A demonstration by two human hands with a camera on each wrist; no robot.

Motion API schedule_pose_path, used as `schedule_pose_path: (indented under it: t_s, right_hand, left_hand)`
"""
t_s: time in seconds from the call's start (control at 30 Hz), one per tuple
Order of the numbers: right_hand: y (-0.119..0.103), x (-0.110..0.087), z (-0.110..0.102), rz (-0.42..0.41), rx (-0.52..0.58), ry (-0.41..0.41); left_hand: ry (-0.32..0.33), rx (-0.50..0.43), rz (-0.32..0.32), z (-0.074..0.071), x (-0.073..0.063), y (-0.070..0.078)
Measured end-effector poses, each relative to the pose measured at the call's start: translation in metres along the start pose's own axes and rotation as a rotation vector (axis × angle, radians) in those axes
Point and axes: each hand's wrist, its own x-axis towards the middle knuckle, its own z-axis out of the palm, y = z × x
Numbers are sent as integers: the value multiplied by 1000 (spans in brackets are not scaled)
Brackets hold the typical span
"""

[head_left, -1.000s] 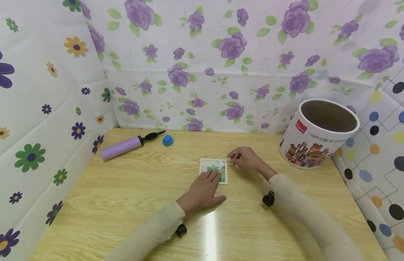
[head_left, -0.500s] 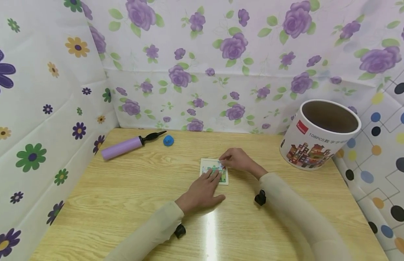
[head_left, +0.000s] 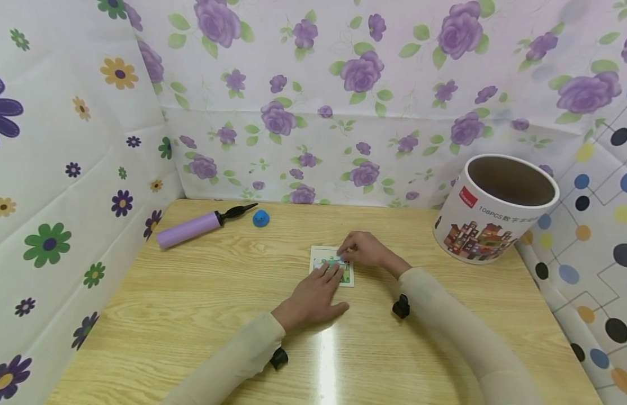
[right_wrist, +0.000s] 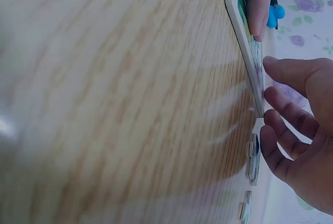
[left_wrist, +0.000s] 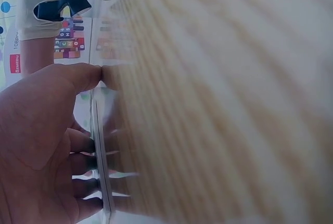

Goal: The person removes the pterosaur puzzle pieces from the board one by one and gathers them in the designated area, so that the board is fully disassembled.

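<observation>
A small jigsaw puzzle in a white square frame [head_left: 318, 251] lies on the table, its picture partly green. My left hand [head_left: 313, 298] rests on its lower part with fingers extended and thumb spread to the side. At the upper right of the puzzle, my right hand [head_left: 366, 249] holds a small bluish puzzle piece [head_left: 341, 259] with its fingertips, down at the board; the piece is mostly hidden. In the right wrist view, the right thumb and fingers curve towards the board's edge. Loose puzzle pieces [right_wrist: 253, 161] lie on the table by the right fingers.
A purple hand pump [head_left: 189, 229] with a black nozzle lies at the back left, near a small blue toy [head_left: 260, 218]. A large white printed bucket [head_left: 488, 225] stands at the back right. Patterned cloth [head_left: 313, 140] hangs behind the wooden table [head_left: 202, 304].
My right hand has moved left from beside the puzzle onto its upper right part, bringing the piece there. The left hand stays in place on the puzzle.
</observation>
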Motion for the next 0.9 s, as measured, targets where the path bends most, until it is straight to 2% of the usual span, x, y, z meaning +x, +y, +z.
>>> schedule_pose_path:
  t_s: [0.4,0.57,0.9]
  right_hand:
    - [-5,0,2,-22,-41,-24]
    - [-6,1,2,2,-44,-22]
    - [-9,-4,-5,107,91,48]
  left_hand:
    - [9,5,5,-1,0,1]
    - [5,-7,6,-1,0,0]
    - [-2,5,-5,0,1,0]
